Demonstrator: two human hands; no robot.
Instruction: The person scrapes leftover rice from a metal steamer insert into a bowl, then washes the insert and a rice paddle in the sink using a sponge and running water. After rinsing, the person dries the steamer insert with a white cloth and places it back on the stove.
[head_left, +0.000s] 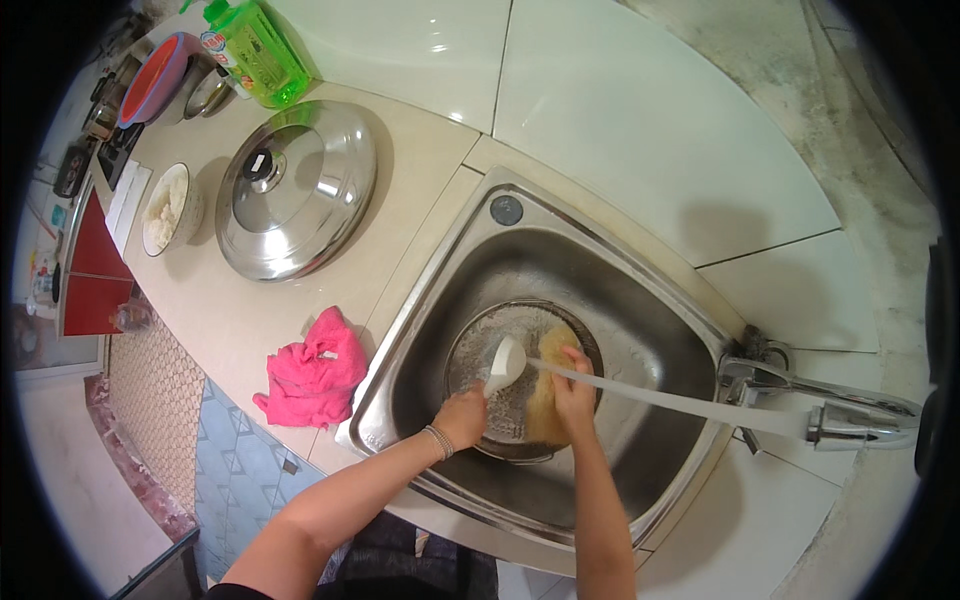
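Observation:
Over the stainless steel sink (652, 296), my left hand (461, 418) grips the handle of a white spoon (508, 361), its rounded end turned up towards the running water. My right hand (576, 396) holds a yellowish scrubbing cloth (551, 424), which hangs down beside the spoon without clearly touching it. Beneath both hands a round metal pan (480, 330) sits in the basin. Its bottom looks speckled and wet; whether it is perforated I cannot tell. A stream of water (675, 401) runs from the chrome faucet (840, 426) towards the spoon and cloth.
Left of the sink lies a crumpled pink cloth (319, 371). Further back on the counter (420, 176) are a domed steel lid (300, 195), a bowl of rice (171, 210), a green detergent bottle (262, 60) and a red-lined basin (154, 79). The tiled wall (637, 135) rises behind.

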